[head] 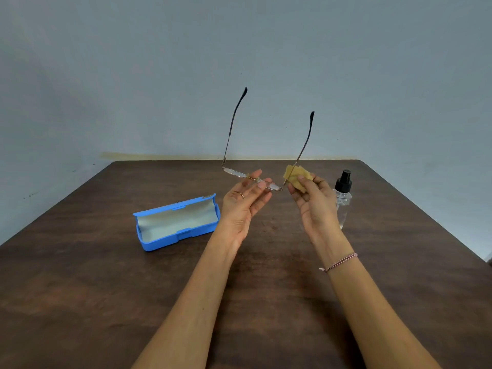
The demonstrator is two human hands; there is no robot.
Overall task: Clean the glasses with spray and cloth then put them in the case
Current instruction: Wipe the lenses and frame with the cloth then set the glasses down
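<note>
Pinching thin wire-rimmed glasses, left hand; right hand grips crumpled yellow cloth.

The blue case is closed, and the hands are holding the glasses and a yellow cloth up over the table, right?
Almost. The case is open, not closed: the head view shows its pale lining, lid tipped back. The rest holds: the left hand holds the glasses and the right hand pinches the yellow cloth above the table.
</note>
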